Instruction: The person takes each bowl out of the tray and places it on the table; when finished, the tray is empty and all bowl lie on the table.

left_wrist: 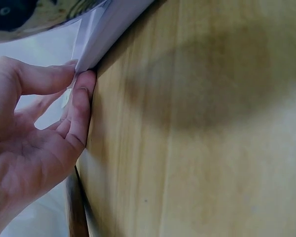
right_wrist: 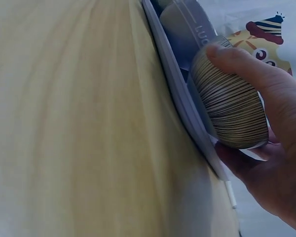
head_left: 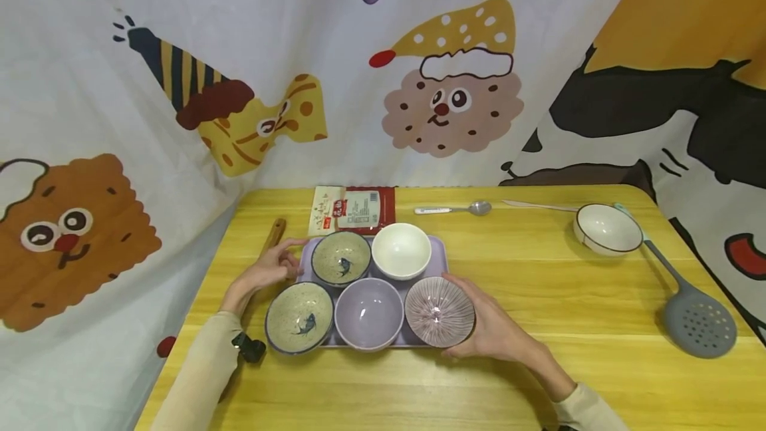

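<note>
Lavender in colour, the tray (head_left: 439,259) is pinched at its left edge between thumb and fingers of the left hand (head_left: 268,270). At its front right corner the right hand (head_left: 493,324) grips the striped bowl (head_left: 439,312), thumb and fingers curled round its side. Left of that bowl stands the lavender bowl (head_left: 369,314), then a speckled fish bowl (head_left: 299,320) jutting past the tray's left edge; behind are a second speckled bowl (head_left: 341,251) and the white bowl (head_left: 401,251).

Beyond lie a food packet (head_left: 359,211), a spoon (head_left: 451,209), a brown-rimmed bowl (head_left: 608,229) and a grey slotted turner (head_left: 700,321) on the worktop (head_left: 520,255).

Lifting the tray by the left edge alone could slide the bowls rightward; the overhanging one looks likeliest to tip if knocked, and pushing the striped bowl inward could jostle its neighbour.

Whether the striped bowl's base touches the tray is hard to judge. The left forearm partly covers a wooden-handled utensil (head_left: 274,235), and the brown-rimmed bowl hides part of a thin pale utensil (head_left: 538,205).
</note>
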`<action>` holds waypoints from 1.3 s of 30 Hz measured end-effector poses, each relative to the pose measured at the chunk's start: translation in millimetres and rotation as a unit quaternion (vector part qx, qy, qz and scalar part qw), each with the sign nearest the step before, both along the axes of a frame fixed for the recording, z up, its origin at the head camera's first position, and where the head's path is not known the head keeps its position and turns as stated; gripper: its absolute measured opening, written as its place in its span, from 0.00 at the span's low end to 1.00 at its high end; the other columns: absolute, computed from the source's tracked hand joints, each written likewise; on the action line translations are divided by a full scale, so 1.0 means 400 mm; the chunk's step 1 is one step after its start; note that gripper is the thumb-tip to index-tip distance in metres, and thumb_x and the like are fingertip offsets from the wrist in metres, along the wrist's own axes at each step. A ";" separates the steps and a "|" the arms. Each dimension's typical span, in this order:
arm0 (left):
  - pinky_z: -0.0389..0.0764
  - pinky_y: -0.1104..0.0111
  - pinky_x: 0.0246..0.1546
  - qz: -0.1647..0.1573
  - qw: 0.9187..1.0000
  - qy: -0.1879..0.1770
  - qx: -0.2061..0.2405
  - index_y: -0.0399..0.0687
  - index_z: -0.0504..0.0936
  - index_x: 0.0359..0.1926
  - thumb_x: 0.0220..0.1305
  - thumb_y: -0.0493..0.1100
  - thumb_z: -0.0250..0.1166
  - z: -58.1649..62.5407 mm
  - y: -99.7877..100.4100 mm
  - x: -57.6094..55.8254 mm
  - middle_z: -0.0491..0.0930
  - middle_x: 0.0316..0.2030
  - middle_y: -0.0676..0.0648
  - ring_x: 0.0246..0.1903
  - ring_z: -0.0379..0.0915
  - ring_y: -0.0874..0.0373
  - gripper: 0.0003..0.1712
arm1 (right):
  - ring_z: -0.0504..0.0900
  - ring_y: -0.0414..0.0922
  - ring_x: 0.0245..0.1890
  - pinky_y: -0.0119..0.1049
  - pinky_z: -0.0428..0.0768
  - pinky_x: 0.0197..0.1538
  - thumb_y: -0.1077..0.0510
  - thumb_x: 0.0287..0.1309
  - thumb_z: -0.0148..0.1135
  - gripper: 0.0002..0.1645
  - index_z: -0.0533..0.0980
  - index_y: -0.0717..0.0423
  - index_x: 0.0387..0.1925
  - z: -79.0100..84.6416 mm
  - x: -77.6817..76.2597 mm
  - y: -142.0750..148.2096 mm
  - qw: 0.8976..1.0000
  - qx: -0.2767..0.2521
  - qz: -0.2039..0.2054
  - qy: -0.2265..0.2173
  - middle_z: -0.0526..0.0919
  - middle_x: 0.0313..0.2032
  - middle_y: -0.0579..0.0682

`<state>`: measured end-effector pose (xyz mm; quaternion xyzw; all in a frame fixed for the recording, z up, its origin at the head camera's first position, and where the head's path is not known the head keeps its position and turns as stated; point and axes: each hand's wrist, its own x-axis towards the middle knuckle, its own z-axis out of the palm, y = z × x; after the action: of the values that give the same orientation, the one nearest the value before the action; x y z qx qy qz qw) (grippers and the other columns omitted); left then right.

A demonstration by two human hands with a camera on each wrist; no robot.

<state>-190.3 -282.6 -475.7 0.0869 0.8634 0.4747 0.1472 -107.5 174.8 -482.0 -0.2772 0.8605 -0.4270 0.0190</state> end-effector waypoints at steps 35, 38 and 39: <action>0.75 0.70 0.31 -0.006 1.000 0.011 -0.001 0.36 0.65 0.72 0.52 0.26 0.61 -0.024 -0.005 -0.003 0.77 0.33 0.38 0.30 0.73 0.54 0.42 | 0.69 0.27 0.55 0.17 0.70 0.51 0.54 0.21 0.92 0.78 0.58 0.41 0.78 0.029 0.046 0.160 0.975 -0.002 -0.217 0.042 0.71 0.68 0.57; 0.75 0.69 0.31 -0.006 1.000 0.013 -0.003 0.36 0.65 0.72 0.51 0.25 0.60 -0.020 -0.008 -0.001 0.77 0.33 0.38 0.30 0.73 0.54 0.43 | 0.66 0.22 0.55 0.13 0.67 0.52 0.56 0.22 0.91 0.77 0.57 0.42 0.78 0.032 0.051 0.183 0.971 -0.011 -0.234 0.039 0.70 0.67 0.60; 0.75 0.69 0.31 -0.006 1.000 0.014 -0.004 0.36 0.64 0.72 0.51 0.26 0.60 -0.019 -0.009 0.000 0.77 0.34 0.38 0.31 0.73 0.54 0.43 | 0.65 0.21 0.55 0.12 0.66 0.52 0.56 0.23 0.91 0.77 0.57 0.43 0.78 0.033 0.053 0.190 0.970 -0.013 -0.240 0.038 0.69 0.67 0.60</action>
<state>-190.5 -286.1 -483.3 0.0982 0.8665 0.4694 0.1383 -86.4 250.8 -468.8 -0.0794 0.8963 -0.4192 -0.1205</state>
